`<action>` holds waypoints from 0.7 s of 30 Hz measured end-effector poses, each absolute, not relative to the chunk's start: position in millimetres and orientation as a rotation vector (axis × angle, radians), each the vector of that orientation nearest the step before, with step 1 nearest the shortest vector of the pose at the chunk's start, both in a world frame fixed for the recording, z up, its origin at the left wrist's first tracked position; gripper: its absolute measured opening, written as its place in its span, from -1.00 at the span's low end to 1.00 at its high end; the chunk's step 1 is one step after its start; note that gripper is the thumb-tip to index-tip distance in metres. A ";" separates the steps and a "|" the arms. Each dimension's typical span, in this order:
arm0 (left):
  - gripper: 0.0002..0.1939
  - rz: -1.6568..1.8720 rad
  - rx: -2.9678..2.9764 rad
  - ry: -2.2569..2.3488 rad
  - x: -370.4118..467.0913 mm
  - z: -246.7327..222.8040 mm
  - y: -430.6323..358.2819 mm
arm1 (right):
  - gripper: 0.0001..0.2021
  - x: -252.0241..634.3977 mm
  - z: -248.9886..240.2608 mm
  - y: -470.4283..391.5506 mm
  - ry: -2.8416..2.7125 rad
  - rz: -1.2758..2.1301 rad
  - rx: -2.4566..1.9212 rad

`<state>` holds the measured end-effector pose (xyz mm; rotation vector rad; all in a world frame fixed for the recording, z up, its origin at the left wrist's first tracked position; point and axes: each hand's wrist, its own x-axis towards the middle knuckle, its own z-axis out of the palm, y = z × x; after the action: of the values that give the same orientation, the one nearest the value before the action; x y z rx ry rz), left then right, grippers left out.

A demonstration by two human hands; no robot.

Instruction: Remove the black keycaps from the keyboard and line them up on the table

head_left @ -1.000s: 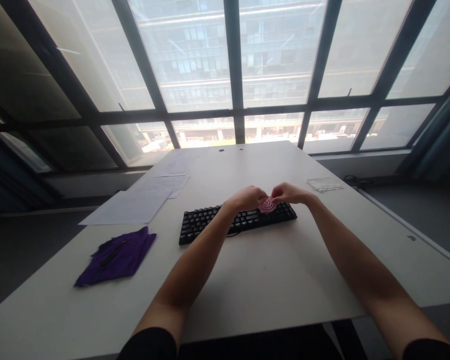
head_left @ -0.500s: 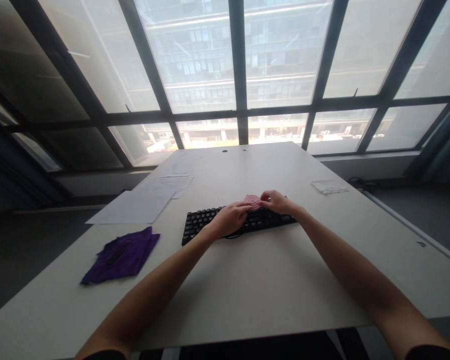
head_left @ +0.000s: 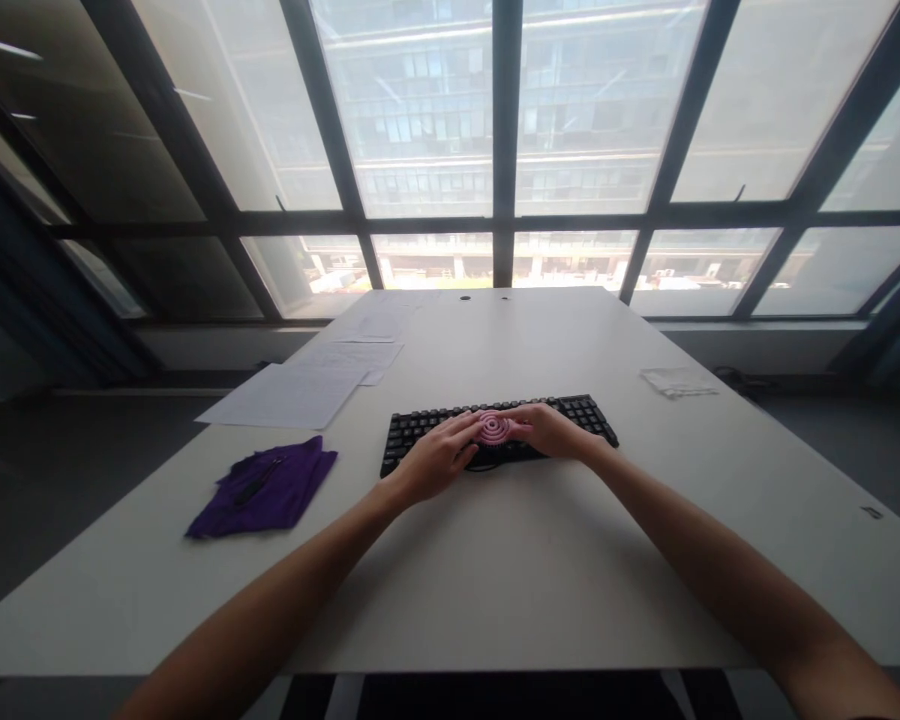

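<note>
A small round pink piece with concentric rings sits over the middle of a black keyboard; its exact kind is unclear. My left hand lies at its left side, stretched fingertips on its edge and the thumb lower down. On the other side, my right hand grips the right edge between thumb and fingers. Both hands are low over the keys and hide part of them. Whether the pink piece rests on the keys or is held just above them, I cannot tell.
A folded purple cloth with a dark slim object on it lies at the left. Behind it are several white paper sheets. A flat clear plastic packet lies at the right. Windows stand beyond the white table.
The pink piece and both hands have come nearer to me and slightly left over the keyboard. My right fingers now lie flatter along its edge. The view has shifted a little.
</note>
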<state>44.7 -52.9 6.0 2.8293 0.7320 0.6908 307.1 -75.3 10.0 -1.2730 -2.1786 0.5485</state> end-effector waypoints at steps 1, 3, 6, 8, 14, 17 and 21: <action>-0.47 0.680 2.834 0.720 46.0 5.7 -53.8 | -0.61 304.4 10.0 -76.9 -2.185 0.519 -1.279; -0.45 0.673 2.842 0.719 47.2 4.2 -54.5 | -0.62 301.8 9.2 -79.3 -2.165 0.405 -1.343; -0.45 0.680 2.843 0.741 46.4 0.7 -53.9 | -0.63 301.6 6.4 -81.8 -2.134 0.223 -1.456; -0.45 0.693 2.836 0.749 45.7 -0.9 -53.6 | -0.62 300.8 4.5 -84.0 -2.161 0.157 -1.477; -0.47 0.744 2.849 0.695 50.2 -2.4 -53.2 | -0.57 290.2 5.3 -90.6 -2.245 0.054 -1.555; -0.47 0.753 2.894 0.661 55.9 -5.6 -52.1 | -0.57 288.2 7.0 -90.6 -2.154 -0.012 -1.719; -0.46 0.764 2.934 0.672 61.6 -11.1 -53.0 | -0.57 288.2 6.9 -91.8 -2.105 -0.046 -1.809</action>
<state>61.6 -53.0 -11.1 2.9344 0.6718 0.7639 288.2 -91.8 6.9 -1.8088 -2.1051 -0.0459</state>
